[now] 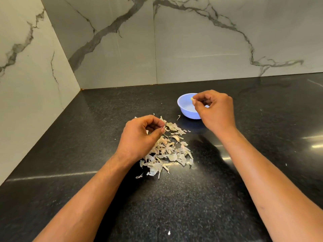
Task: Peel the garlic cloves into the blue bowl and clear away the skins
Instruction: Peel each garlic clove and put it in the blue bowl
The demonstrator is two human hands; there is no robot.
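A small blue bowl (185,107) stands on the black counter, right of centre. Over its right side my right hand (215,110) pinches a small pale garlic clove (192,99) between thumb and fingertips. A pile of dry garlic skins (172,154) lies in front of the bowl, with at least one unpeeled clove (176,137) among them. My left hand (141,137) hovers over the pile's left side, fingers curled, thumb and forefinger pinched together; whether they hold a bit of skin I cannot tell.
The black speckled counter (166,206) runs into a corner of marble-look walls (113,49) at the back left. A few stray skin flakes (169,233) lie near the front edge and right of the pile.
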